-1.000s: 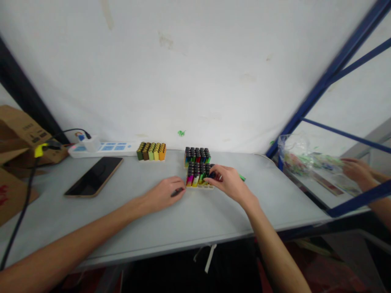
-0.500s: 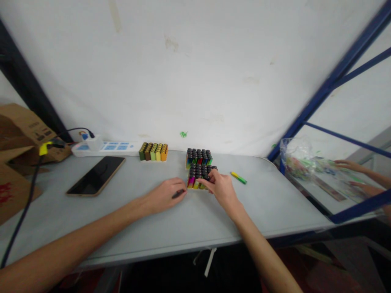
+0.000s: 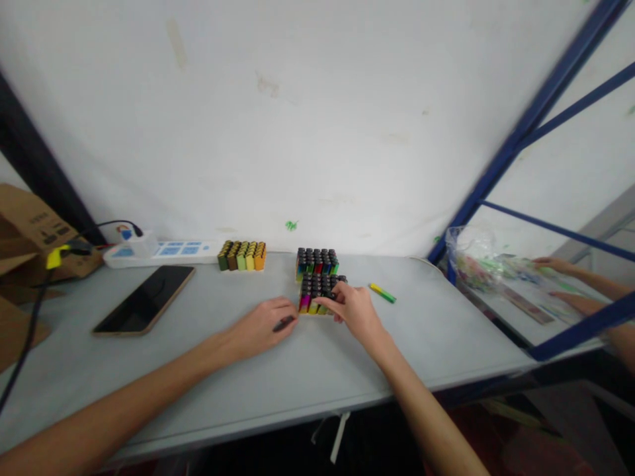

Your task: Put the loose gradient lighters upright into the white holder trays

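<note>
A block of lighters (image 3: pixel 311 285) with black tops and brightly coloured bodies stands upright in front of me. My right hand (image 3: pixel 353 309) is over its near right corner, thumb and fingers pinching the black top of a lighter (image 3: pixel 331 295). My left hand (image 3: pixel 268 322) rests on the table beside the block's left edge, fingers curled round a small dark object (image 3: pixel 283 323) whose kind I cannot make out. Behind the front block is a second block of black-topped lighters (image 3: pixel 317 260). A single yellow and green lighter (image 3: pixel 382 293) lies to the right.
Gold-topped lighters (image 3: pixel 242 256) stand in another block against the wall. To the left are a power strip (image 3: pixel 171 250), a phone (image 3: pixel 145 299) and a brown paper bag (image 3: pixel 44 228). Beyond the blue frame (image 3: pixel 496 165) on the right, a clear plastic bag (image 3: pixel 473 254) and another person's hands show.
The whole view has shifted slightly, so things appear a little further left and lower. Both hands keep nearly the same place relative to the lighters.
</note>
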Demonstrator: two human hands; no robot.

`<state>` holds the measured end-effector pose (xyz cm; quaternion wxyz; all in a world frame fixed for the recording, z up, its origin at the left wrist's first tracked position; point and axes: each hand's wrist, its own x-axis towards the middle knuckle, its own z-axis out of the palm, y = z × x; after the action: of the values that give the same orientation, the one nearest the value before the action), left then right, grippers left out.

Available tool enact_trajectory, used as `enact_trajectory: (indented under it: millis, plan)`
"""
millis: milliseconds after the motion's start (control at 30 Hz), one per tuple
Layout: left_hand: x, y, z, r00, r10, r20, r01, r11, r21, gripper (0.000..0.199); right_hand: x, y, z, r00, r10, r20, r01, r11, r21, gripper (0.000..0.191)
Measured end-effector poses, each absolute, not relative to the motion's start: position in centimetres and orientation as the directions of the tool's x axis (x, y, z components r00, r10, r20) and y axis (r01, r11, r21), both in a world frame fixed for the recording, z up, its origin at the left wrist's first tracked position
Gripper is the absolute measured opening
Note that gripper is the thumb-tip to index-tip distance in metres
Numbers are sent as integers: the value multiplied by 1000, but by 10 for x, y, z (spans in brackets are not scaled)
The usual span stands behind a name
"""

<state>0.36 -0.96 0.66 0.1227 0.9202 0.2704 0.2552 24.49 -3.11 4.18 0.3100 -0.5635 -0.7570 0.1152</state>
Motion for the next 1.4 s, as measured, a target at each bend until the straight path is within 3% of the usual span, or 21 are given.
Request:
enact_trajectory:
  millis: [100,233,400,600,733,900,1067,1233,1400]
  plan:
    - [4,-9,7,722,563,401,434,-821,371,16,247,-33,46,-189,932,309,707,347,-616,43]
    - [4,-9,7,723,570,391,437,-815,380,16,251,-33,49,-220,929,298,664,366,-652,48]
    - [4,-9,7,723,569,392,434,-815,383,15,251,-30,46,-197,924,328,746,359,-562,47]
    - [4,-9,6,734,554,392,427,-826,369,16,243,-28,44,-194,915,353,702,381,-602,35]
    - [3,-8,5,730,557,396,425,-824,374,16,240,-29,46,-185,922,341,771,351,-531,39]
    - [3,-7,2,720,568,397,438,-817,375,16,241,-30,49,-176,938,299,752,324,-574,37]
    - [5,-6,0,713,573,404,434,-813,387,17,247,-30,54,-262,933,248,797,354,-490,36]
    - [5,-7,2,712,579,398,447,-810,379,18,247,-34,48,-266,932,246,781,358,-512,37]
    - [4,-8,4,718,574,393,450,-814,367,17,241,-39,51,-236,931,280,855,336,-395,37]
